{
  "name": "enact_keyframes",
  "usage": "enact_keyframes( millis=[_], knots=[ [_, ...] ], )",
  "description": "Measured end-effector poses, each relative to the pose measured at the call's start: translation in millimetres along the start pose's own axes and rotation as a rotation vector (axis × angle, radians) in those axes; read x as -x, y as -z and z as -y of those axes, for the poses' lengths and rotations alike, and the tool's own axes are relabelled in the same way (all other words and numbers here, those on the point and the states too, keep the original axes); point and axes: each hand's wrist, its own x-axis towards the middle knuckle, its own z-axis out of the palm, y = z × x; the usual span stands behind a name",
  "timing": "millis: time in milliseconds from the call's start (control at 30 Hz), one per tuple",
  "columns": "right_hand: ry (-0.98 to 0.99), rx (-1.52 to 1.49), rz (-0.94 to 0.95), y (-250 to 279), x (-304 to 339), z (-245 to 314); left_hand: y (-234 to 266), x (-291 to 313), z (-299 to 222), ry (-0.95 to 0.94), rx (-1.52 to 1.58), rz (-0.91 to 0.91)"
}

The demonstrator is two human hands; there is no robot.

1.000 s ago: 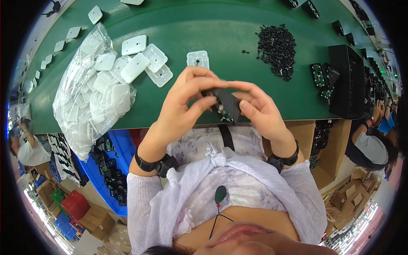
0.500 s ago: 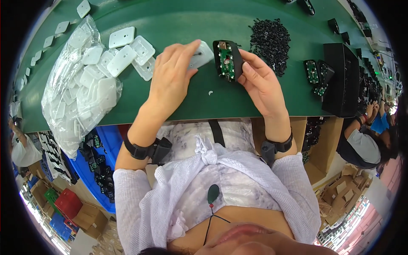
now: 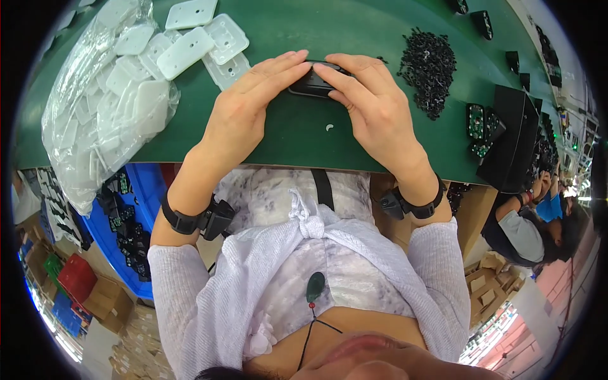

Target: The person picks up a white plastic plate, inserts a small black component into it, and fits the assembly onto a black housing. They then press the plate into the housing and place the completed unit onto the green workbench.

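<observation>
A black plastic housing (image 3: 310,85) lies on the green table with its smooth outer side up, so the circuit board is hidden. My left hand (image 3: 250,95) covers its left end, fingers pressed together on the top and far edge. From the other side my right hand (image 3: 373,95) grips the right end, its fingertips bent over the top close to the left ones. Whether the white plastic cover is beneath the housing cannot be made out. Nearest my left hand are loose white plastic covers (image 3: 185,53). A heap of small black parts (image 3: 427,69) is right of my right hand.
A clear plastic bag (image 3: 69,136) of white covers fills the left of the table (image 3: 291,136). On the right stand a black box (image 3: 506,136) and circuit-board housings (image 3: 478,123). A blue bin (image 3: 142,190) sits below left. Another person (image 3: 522,231) works at far right.
My right hand has turned the black housing board-side down and brought it left onto the table. My left hand now presses on it too. The white cover under my left hand is out of sight.
</observation>
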Motion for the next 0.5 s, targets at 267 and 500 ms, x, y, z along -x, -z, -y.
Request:
enact_keyframes(
  millis=[267,500],
  knots=[
    [0.057,0.142,0.040,-2.5,0.5,0.1,3.0,3.1,4.4,-0.106,-0.149,0.025],
    [0.029,0.104,0.031,-0.1,-2.5,-5.8,-10.1,6.0,-9.6,-0.122,-0.387,0.021]
  ],
)
